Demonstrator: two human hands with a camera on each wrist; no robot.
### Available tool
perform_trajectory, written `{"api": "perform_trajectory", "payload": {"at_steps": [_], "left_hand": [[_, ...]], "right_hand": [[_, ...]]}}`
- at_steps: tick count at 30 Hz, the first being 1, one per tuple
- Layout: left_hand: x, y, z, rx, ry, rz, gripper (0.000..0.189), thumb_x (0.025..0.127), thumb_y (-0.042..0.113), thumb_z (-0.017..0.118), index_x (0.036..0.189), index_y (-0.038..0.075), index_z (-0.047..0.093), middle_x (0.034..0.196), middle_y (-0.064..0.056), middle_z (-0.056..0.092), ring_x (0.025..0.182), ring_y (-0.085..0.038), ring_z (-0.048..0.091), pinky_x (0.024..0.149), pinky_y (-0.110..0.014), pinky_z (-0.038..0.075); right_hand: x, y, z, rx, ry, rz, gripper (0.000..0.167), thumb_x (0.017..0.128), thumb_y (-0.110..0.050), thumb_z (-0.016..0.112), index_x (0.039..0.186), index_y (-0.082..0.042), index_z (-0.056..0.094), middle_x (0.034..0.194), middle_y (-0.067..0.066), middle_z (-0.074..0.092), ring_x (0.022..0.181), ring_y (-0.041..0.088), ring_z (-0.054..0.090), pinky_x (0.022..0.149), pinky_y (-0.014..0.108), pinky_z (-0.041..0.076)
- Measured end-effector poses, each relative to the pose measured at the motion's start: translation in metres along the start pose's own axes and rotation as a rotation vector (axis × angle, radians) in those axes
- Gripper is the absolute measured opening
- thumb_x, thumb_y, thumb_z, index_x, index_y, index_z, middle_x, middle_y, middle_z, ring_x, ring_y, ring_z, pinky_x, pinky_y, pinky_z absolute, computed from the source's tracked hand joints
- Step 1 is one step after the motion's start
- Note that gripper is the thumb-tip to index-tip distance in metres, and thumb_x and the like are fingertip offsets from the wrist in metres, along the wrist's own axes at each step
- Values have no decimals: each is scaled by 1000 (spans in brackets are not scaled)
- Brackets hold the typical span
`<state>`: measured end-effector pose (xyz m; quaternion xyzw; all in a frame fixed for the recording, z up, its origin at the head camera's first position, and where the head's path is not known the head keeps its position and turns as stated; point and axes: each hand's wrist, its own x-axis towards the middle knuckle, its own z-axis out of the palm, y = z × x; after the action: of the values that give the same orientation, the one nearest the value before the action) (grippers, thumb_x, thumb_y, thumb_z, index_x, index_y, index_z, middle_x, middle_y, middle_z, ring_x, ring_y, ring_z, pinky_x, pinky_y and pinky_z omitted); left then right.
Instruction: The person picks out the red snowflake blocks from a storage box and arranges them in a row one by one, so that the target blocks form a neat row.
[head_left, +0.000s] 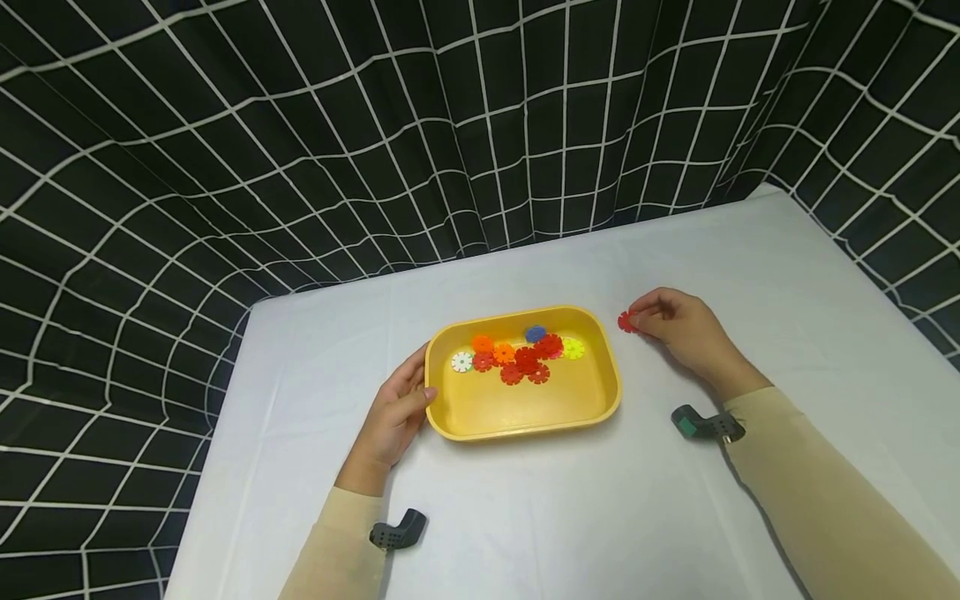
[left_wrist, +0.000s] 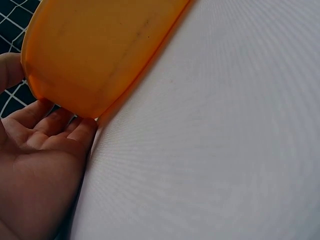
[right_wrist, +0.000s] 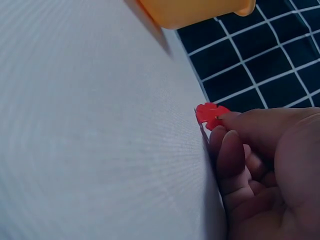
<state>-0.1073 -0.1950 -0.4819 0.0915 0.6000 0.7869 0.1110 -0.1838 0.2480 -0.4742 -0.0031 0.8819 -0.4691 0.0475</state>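
A shallow yellow plastic tray (head_left: pixel 525 421) stands on the white-covered table. My left hand (head_left: pixel 397 410) holds its left end, thumb over the rim and fingers against the outer wall; the left wrist view shows the fingertips touching the orange-looking tray wall (left_wrist: pixel 100 50). To the right of the tray, my right hand (head_left: pixel 677 327) pinches a red notched plastic disc (head_left: pixel 626 322) between thumb and fingers, low at the tabletop. In the right wrist view the red disc (right_wrist: pixel 206 113) stands tilted at the fingertips.
Inside the tray lie several notched discs: red ones (head_left: pixel 527 360), an orange one (head_left: pixel 483 343), a white one (head_left: pixel 462 362), a blue one (head_left: pixel 536 333) and a yellow one (head_left: pixel 573 348). A black curtain with a white grid (head_left: pixel 487 125) hangs behind the table (head_left: pixel 480 525).
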Motion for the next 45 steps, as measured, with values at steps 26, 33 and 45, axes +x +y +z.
{"api": "perform_trajectory", "payload": {"at_steps": [26,33,45], "left_hand": [[0,0,1,8,3,-6,70,103,-7,55,169,0,33,172,-16,36,158,-32,35,120,-39,40],[0,1,1,6,1,-6,70,103,-6,55,169,-1,33,172,-16,36,158,-33,35,120,-39,40],[0,0,1,-4,-4,-4,70,103,-5,55,169,-2,31,172,-20,35,158,-35,34,120,-39,40]], "right_hand": [[-3,0,2,58,60,-9,32,111,-24,65,132,-1,68,119,17,69,98,30,65,78,11,56],[-4,0,0,173,44,15,42,112,-35,66,138,-3,65,131,16,65,109,29,65,85,15,58],[-9,-7,-4,385,22,-37,58,112,-50,57,145,-2,58,135,17,64,119,28,62,91,20,59]]}}
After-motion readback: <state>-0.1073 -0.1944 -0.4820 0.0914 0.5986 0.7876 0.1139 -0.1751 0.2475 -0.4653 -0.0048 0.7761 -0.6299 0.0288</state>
